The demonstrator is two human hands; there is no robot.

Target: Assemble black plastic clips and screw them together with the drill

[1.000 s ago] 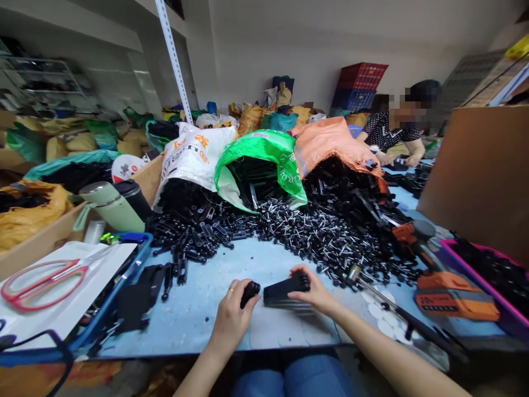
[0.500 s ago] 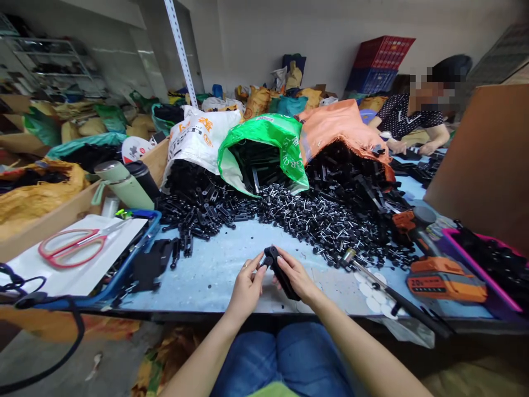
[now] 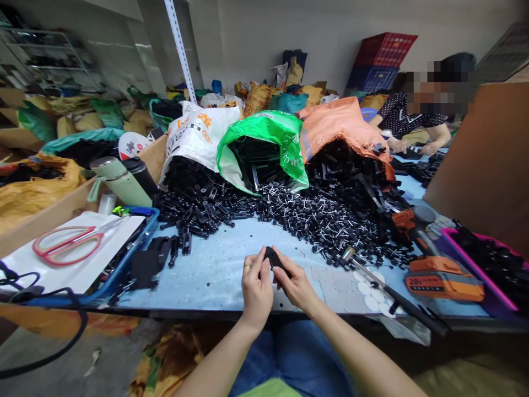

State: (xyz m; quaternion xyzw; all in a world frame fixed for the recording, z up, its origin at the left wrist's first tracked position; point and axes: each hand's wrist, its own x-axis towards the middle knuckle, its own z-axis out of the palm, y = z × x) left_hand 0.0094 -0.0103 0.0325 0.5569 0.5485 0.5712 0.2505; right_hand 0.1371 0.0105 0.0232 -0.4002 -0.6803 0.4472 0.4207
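My left hand (image 3: pixel 256 286) and my right hand (image 3: pixel 294 282) meet at the near edge of the light blue table (image 3: pixel 215 270). Between them they grip a black plastic part (image 3: pixel 273 259), of which only the top end shows above my fingers. A ring sits on a finger of my left hand. Just beyond my hands lies a broad heap of small black parts with metal pins (image 3: pixel 330 220).
White (image 3: pixel 198 138), green (image 3: pixel 264 138) and orange (image 3: pixel 339 124) sacks spill black parts. An orange cordless drill (image 3: pixel 433 264) lies right, a pink bin (image 3: pixel 487 259) beyond it. Red scissors (image 3: pixel 66 242) rest on a blue tray at left, beside flasks (image 3: pixel 119 182). Another person (image 3: pixel 417 121) works at the far right.
My hands have come together and lifted the black part from lying flat to standing on end. My fingers now cover most of it.
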